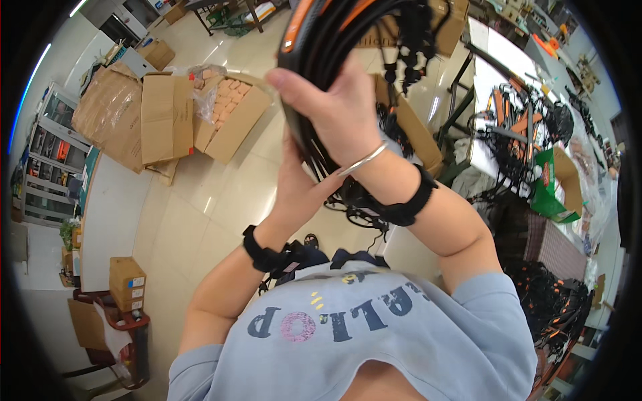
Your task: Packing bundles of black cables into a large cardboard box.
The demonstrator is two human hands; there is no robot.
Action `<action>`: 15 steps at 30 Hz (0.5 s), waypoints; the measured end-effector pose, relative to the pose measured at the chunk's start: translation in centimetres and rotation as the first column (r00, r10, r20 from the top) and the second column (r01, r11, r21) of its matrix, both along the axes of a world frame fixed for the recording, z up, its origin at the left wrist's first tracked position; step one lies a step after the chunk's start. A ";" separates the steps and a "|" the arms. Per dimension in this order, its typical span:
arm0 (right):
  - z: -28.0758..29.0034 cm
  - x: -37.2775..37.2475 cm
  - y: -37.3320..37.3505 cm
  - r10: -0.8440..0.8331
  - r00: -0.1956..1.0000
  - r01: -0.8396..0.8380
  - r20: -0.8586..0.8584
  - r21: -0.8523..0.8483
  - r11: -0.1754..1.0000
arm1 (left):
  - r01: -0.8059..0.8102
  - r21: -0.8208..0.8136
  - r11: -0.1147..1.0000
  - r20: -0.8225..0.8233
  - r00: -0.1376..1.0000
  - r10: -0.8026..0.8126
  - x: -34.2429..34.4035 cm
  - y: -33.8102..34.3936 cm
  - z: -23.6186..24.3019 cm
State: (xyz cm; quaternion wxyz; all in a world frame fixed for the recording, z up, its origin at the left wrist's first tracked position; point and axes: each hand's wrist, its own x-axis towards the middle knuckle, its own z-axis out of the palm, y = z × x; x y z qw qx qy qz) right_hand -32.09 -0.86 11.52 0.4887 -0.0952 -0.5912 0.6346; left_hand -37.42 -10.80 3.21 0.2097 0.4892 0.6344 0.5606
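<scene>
You grip a looped bundle of black straps with orange parts between both hands, raised in the air above the floor, at the upper middle of the view. Your right hand closes around the bundle, its thumb laid across the near face; a silver bangle and a black wristband encircle that wrist and forearm. Your left hand is closed on the lower part of the bundle, just below the right; its wrist bears a second black band. Whether its hidden fingertips meet cannot be told.

To your right stands a white desk. A tangled pile of black and orange straps lies along the desk's near edge, some strands hanging over it; a green box stands beside the pile by the same edge. Between you and the desk, partly hidden by your right arm, is an open carton with dark contents. On the left, another open carton contains tan pieces.
</scene>
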 end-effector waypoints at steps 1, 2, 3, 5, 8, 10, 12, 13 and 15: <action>0.3 -0.7 1.1 -0.063 0.996 0.066 -0.069 0.045 0.997 | -0.022 0.029 0.999 0.000 1.000 0.022 -0.2 1.5 0.7; 1.4 -0.8 2.1 -0.080 0.995 0.086 -0.059 0.113 0.990 | 0.012 0.193 0.981 -0.032 0.999 -0.006 -1.1 3.2 0.5; 2.6 -0.4 3.0 -0.102 0.993 0.109 -0.050 0.174 0.979 | 0.082 0.177 0.981 0.018 0.996 -0.086 -2.1 4.3 1.3; 4.7 -0.2 4.3 0.068 0.993 -0.049 -0.101 0.183 0.982 | 0.224 0.141 0.964 0.108 0.965 -0.240 -4.9 5.8 3.1; 7.5 -1.4 6.2 0.234 0.956 -0.221 -0.177 0.091 0.971 | 0.421 0.130 0.898 0.085 0.897 -0.433 -8.8 8.6 4.7; 9.4 -3.2 6.5 -0.020 0.975 0.018 -0.220 -0.011 1.000 | 0.465 0.199 0.863 0.108 0.864 -0.491 -11.1 10.4 5.5; 9.5 -4.7 8.7 -0.062 0.945 0.087 -0.322 0.063 0.994 | 0.459 0.294 0.839 0.157 0.842 -0.516 -13.1 11.5 6.2; 10.0 -4.9 9.4 -0.083 0.963 0.095 -0.255 0.035 0.995 | 0.427 0.273 0.862 0.109 0.877 -0.469 -14.6 12.4 6.5; 11.2 -5.7 9.6 -0.088 0.962 0.117 -0.258 0.099 0.988 | 0.356 0.227 0.906 0.013 0.929 -0.369 -17.5 14.1 7.0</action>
